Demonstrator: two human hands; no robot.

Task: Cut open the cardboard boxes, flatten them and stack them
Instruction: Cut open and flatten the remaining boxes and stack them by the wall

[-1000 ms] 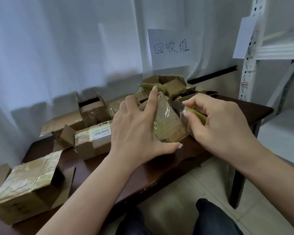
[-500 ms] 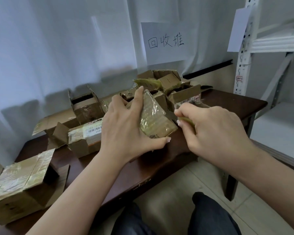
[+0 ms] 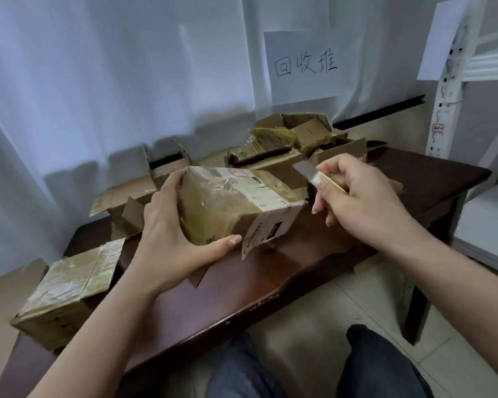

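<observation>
**One taped box in hand, knife blade out beside it**

Two hands work over a dark wooden table (image 3: 314, 271). The left hand (image 3: 170, 237) grips a taped cardboard box (image 3: 230, 208) by its near-left end, fingers curled over the top edge and thumb stretched along the lower front edge. The box sits above the middle of the table, turned so that one long taped face points up; a white shipping label wraps its right end and a flap of that label hangs loose at the lower right corner. The right hand (image 3: 360, 199) is closed around one utility knife (image 3: 316, 175) with a yellow-gold handle, its grey blade extended and pointing left, just beside the box's far right corner; whether the blade touches the cardboard cannot be told.

One more taped box (image 3: 69, 288) lies at the table's left end, its top flap lifted. Behind the held box one small open box (image 3: 167, 162) stands upright, with opened flat cardboard (image 3: 121, 202) lying in front of it. At the far right of the table is a heap of cut boxes (image 3: 296, 142); their number cannot be counted. One paper sign (image 3: 302, 64) with three handwritten characters hangs on the white curtain above that heap. A white metal shelf (image 3: 454, 81) stands at the right with one blank sheet stuck to it. The person's two knees in dark trousers show at the bottom.
</observation>
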